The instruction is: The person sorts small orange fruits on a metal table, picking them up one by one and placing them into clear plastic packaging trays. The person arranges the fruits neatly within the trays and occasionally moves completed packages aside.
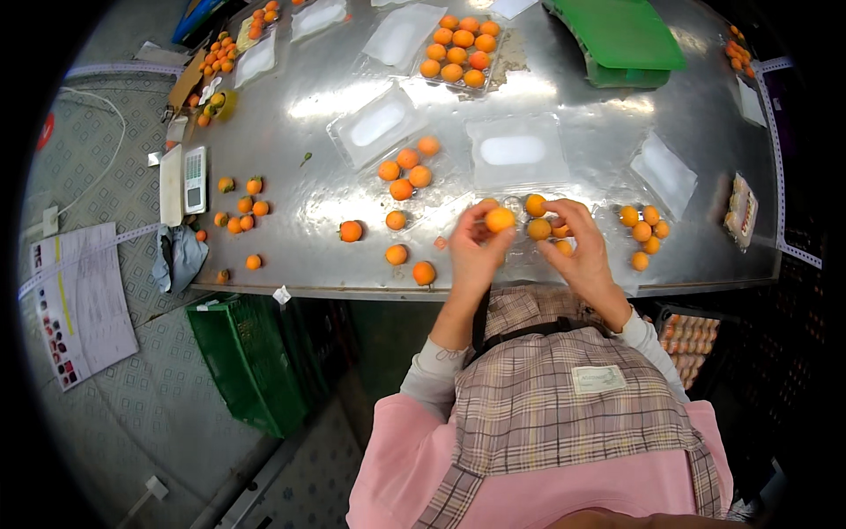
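Note:
My left hand [473, 244] pinches a small orange citrus fruit [500, 219] between thumb and fingers, raised above the metal table. Just to its right, my right hand [582, 253] curves over a small cluster of fruits, thumb and forefinger spread apart. A yellowish-orange fruit [535, 205] lies at its fingertips, with another fruit [538, 229] below it. More fruits show partly between the fingers, and a clear plastic tray seems to lie under them. Left of my hands, loose fruits [397, 255] rest near the table edge. Several fruits [403, 189] sit in a clear tray farther back.
A filled clear tray of fruits [458, 51] and a green plastic container [630, 40] stand at the back. Clear trays with white pads [515, 151] lie about. More fruits [641, 231] are at right. A green crate [247, 361] stands below the table's left front edge.

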Demonstrator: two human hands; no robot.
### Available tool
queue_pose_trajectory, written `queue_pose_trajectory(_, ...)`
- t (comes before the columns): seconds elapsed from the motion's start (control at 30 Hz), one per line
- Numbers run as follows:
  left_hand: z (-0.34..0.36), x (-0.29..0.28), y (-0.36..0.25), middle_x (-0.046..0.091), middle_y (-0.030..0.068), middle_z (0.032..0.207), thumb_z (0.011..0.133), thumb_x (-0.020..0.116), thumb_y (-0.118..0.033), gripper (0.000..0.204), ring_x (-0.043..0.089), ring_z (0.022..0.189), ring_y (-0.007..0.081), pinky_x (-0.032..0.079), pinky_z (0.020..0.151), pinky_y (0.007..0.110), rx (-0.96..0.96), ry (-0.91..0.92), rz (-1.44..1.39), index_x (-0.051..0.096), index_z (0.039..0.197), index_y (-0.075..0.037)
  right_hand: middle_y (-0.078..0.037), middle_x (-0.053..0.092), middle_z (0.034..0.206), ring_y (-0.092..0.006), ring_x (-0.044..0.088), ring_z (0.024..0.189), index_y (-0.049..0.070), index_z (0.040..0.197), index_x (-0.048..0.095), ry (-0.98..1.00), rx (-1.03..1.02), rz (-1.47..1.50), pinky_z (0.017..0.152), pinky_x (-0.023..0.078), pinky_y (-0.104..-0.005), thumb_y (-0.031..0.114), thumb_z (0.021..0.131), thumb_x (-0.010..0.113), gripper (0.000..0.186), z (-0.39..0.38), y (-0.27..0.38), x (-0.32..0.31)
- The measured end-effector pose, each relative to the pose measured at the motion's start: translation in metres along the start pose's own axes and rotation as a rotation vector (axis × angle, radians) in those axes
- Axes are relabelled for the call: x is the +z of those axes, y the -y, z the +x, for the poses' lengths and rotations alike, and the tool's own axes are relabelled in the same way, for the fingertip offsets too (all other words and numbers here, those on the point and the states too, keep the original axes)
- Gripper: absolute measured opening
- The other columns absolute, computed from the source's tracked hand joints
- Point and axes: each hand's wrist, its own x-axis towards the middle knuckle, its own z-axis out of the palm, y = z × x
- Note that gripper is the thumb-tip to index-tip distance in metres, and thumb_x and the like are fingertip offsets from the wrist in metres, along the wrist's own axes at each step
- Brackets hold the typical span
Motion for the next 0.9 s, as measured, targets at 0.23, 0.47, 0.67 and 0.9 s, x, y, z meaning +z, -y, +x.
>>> queue_pose_trajectory(0.23, 0.051, -0.145, 0.009, 0.065, 0.0079, 0.110, 0.084, 0.079, 0.000, 0.046, 0.067, 0.095, 0.0171, 0.057, 0.082, 0.030, 0.241, -0.503, 0.391, 0.065, 0.128, -0.003, -0.007, 0.060, 0.132, -0.0185, 0.062, 0.099, 0.011, 0.132, 0.063, -0.023, 0.078, -0.076, 0.088, 0.051, -0.0339, 0.010, 0.082, 0.075, 0.052, 0.001, -0.021, -0.018)
queue_pose_trajectory(0.47, 0.107, -0.196, -0.011, 0.069, 0.0122, 0.115, 0.078, 0.078, 0.002, 0.046, 0.069, 0.094, 0.0272, 0.056, 0.085, 0.039, 0.220, -0.469, 0.900, 0.070, 0.122, -0.007, -0.005, 0.061, 0.130, -0.0156, 0.061, 0.100, 0.013, 0.133, 0.063, -0.096, 0.101, -0.109, 0.085, 0.049, -0.0314, 0.011, 0.083, 0.075, 0.052, 0.002, -0.037, -0.032)
queue_pose_trajectory(0.67, 0.123, -0.200, 0.000, 0.069, 0.0122, 0.112, 0.076, 0.077, 0.004, 0.043, 0.067, 0.100, 0.0293, 0.054, 0.087, 0.040, 0.329, -0.389, 1.064, 0.073, 0.117, -0.007, -0.001, 0.062, 0.124, -0.0131, 0.060, 0.100, 0.014, 0.133, 0.064, -0.237, 0.187, -0.155, 0.084, 0.048, -0.0292, 0.010, 0.083, 0.075, 0.051, -0.010, -0.063, -0.061)
queue_pose_trajectory(0.9, 0.120, -0.198, -0.005, 0.066, 0.0098, 0.111, 0.076, 0.079, 0.004, 0.043, 0.065, 0.094, 0.0250, 0.054, 0.085, 0.036, 0.316, -0.368, 0.992, 0.073, 0.117, -0.007, -0.005, 0.062, 0.121, -0.0176, 0.059, 0.100, 0.011, 0.136, 0.063, -0.384, 0.269, -0.146, 0.090, 0.050, -0.0323, 0.013, 0.086, 0.075, 0.051, -0.034, -0.125, -0.109)
